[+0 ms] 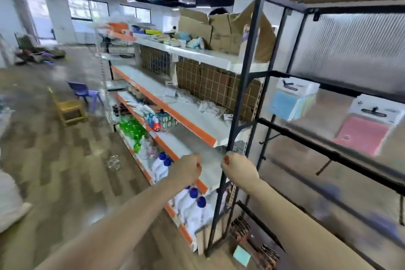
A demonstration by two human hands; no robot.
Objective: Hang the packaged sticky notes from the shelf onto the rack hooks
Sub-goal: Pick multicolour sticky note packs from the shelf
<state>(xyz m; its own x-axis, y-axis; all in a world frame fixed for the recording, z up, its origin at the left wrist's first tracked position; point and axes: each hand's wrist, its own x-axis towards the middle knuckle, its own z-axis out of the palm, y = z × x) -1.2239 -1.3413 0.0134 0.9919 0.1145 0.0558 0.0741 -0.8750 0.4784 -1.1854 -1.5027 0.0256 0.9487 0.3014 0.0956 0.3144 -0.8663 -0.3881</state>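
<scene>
Stockroom aisle, frame blurred | shelf (pixel 192 109) left, rack (pixel 258 85) right | blue pack (pixel 289 103), pink pack (pixel 363 133) hung on hooks | left hand (pixel 186 170), right hand (pixel 235 165) curled, apart, seemingly empty, probably reaching for more packs.

Open gap between black rack post (pixel 238 103) and orange-edged shelf (pixel 186 120); bare rack hooks (pixel 324 166) beyond.

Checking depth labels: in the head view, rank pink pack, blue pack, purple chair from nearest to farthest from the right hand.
1. Pink pack, hanging on the rack, right of the right hand.
2. Blue pack, hanging higher up.
3. Purple chair, far left on the floor.
</scene>
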